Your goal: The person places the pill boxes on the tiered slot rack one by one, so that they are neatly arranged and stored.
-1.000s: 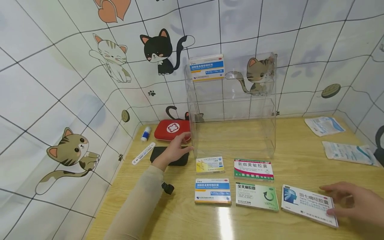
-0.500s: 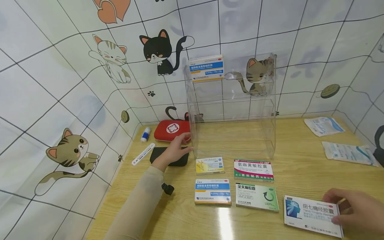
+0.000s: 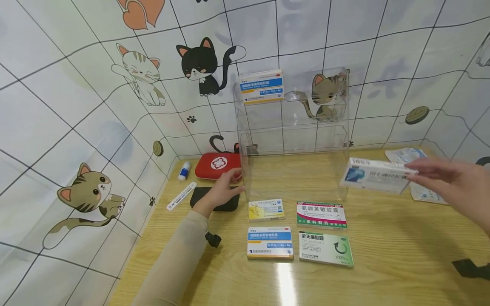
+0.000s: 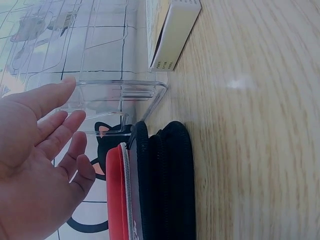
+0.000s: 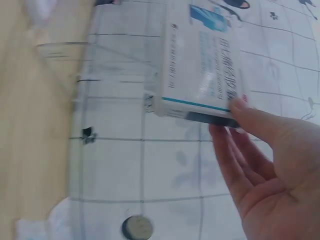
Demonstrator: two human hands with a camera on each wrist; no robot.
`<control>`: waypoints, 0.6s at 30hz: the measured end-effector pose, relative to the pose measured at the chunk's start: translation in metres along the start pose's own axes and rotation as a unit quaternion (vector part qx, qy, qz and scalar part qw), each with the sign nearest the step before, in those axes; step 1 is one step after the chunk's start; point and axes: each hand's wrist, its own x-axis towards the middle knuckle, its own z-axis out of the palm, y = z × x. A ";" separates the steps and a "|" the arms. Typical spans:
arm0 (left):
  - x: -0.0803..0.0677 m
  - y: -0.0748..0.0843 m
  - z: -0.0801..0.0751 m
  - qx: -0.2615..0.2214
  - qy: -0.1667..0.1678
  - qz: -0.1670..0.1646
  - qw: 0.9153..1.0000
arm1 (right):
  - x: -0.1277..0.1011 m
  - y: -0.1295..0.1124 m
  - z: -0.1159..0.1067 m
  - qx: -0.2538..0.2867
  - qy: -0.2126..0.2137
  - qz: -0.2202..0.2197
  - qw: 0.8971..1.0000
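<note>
My right hand (image 3: pixel 455 180) pinches one end of a white medicine box (image 3: pixel 377 177) with a blue head picture, thumb on the printed face and fingers behind. It is held above the table, right of a clear tiered rack (image 3: pixel 340 170). My left hand (image 3: pixel 222 192) rests at the rack's lower left side with loosely bent fingers; in the left wrist view its thumb (image 4: pixel 60 92) lies by the clear edge. A blue-and-white medicine box (image 3: pixel 262 87) stands in the top tier at left. In front lie a yellow-white box (image 3: pixel 266 210), a pink-green box (image 3: pixel 321 215), another blue-and-white box (image 3: pixel 269 242) and a green box (image 3: pixel 325 248).
Beside my left hand are a black case (image 3: pixel 199 197), a red first-aid pouch (image 3: pixel 218 165), a white strip with markings (image 3: pixel 181 196) and a small blue-and-white tube (image 3: pixel 184 171). White packets (image 3: pixel 428 194) lie at the right. A cat-patterned wall stands behind.
My right hand has gripped the white medicine box and lifted it off the table, up and toward the rack. The left hand stays by the rack's side.
</note>
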 end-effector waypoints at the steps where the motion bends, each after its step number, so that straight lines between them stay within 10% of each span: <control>1: 0.000 0.000 0.000 -0.001 0.000 0.000 1.000 | 0.010 -0.008 -0.003 0.010 0.014 0.002 1.000; 18: 0.000 0.003 -0.004 0.003 -0.005 0.007 1.000 | 0.189 -0.141 -0.027 0.176 0.172 -0.041 0.968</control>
